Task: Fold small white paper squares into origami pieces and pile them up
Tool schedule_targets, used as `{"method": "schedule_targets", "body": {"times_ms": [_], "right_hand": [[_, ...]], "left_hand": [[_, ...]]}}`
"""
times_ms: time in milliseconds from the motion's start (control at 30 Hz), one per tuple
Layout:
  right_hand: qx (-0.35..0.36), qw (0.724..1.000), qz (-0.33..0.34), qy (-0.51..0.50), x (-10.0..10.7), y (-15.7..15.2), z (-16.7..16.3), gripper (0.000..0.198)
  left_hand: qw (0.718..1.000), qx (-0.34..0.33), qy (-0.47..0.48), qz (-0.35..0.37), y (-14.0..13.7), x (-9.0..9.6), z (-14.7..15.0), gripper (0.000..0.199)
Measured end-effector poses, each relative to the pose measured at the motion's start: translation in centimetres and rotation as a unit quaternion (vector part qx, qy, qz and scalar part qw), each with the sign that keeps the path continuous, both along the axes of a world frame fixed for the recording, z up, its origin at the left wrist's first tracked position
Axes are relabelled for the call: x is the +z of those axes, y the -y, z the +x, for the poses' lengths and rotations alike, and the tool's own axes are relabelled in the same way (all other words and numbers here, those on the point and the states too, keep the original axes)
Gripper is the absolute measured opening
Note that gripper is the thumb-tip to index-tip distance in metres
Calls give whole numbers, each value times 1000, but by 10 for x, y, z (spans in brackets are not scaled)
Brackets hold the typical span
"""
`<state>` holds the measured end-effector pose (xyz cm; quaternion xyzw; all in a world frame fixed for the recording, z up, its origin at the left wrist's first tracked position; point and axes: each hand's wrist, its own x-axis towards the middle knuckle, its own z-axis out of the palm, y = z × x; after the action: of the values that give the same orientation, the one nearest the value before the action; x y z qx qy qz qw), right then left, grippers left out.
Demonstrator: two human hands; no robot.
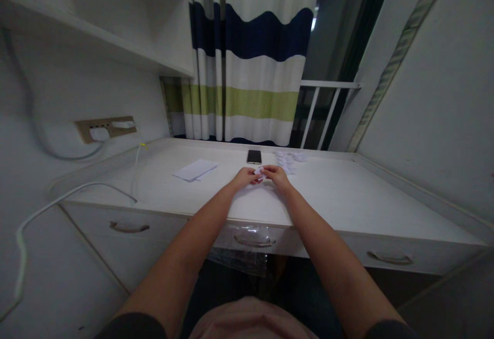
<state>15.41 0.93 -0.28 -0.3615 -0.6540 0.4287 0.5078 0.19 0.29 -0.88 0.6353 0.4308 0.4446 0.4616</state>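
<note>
Between my two hands is a small piece of folded white paper [259, 172], held just above the white desk. My left hand [246, 176] grips it from the left, fingers curled around its edge. From the right, my right hand [275, 173] pinches the same piece with thumb and fingertips. The fingers hide part of the paper, so its exact shape cannot be made out. Just behind my hands lies a dark phone [253, 157]. Several small folded white paper pieces [284, 161] lie in a group behind my right hand. Off to the left rests a stack of white paper sheets [196, 170].
The white desk [328, 195] has drawers with handles along its front. A white cable [77, 190] runs over its left edge. A wall socket [106, 129] holds plugs. Behind the desk hang a striped curtain [262, 71] and a white window rail [330, 85]. A shelf [96, 30] juts out upper left.
</note>
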Motion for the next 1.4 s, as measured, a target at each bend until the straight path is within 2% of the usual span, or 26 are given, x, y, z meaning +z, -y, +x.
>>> {"method": "schedule_targets", "body": {"times_ms": [267,767,1167,1400], "right_hand": [[0,999,-27,-29,1,3,-1,28],[45,993,-79,-79,-3,-2,-1,31],[57,993,-69,-80,-2,-2,1,27],[53,994,-61,-75,1,1,0,30]], "left_hand": [[1000,-6,3,1,7,6,1,12],[1000,-21,16,-7,12,10,0,16],[999,-33,7,-7,7,6,-2,21],[999,-32,20,-12,11,9,1,16]]}}
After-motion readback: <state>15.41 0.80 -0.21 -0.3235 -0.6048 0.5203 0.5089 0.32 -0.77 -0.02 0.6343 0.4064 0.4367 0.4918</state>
